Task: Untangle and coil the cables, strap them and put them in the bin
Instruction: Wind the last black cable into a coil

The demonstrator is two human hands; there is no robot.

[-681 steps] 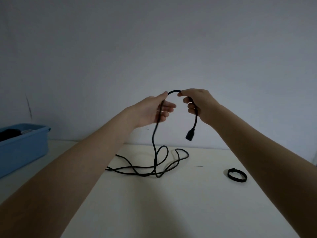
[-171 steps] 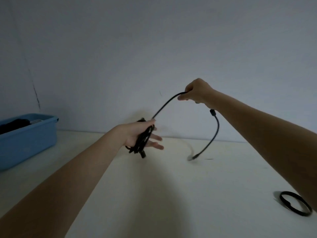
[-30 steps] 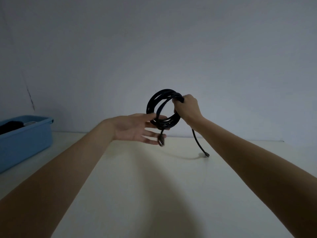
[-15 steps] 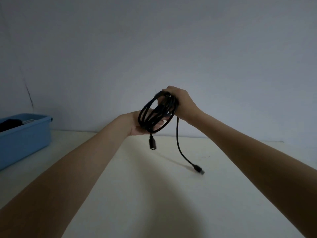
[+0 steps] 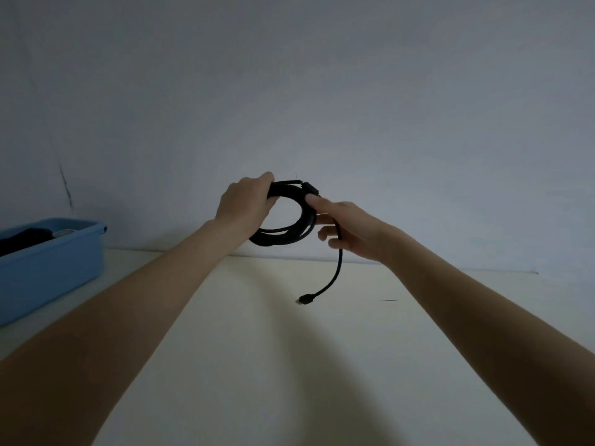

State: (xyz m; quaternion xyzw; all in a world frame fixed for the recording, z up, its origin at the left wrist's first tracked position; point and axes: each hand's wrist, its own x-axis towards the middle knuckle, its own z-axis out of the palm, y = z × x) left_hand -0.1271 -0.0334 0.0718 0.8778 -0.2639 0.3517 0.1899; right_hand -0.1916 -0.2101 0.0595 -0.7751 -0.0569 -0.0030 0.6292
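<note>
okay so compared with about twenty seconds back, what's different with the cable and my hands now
The black cable, then mostly loose on the table, is now wound into a coil, gripped by the left hand. The right hand holds its other side; one plug end dangles. The blue bin stayed put.

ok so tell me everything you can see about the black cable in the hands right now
The black cable is thin, round and rubbery-looking, wound into a loose coil of several loops held up in the air above the pale table. The left hand grips the coil's upper left side; the right hand holds its right side, thumb pressed on the loops. One free tail hangs down from the right hand, ending in a small plug near the tabletop. No strap is on it.
</note>
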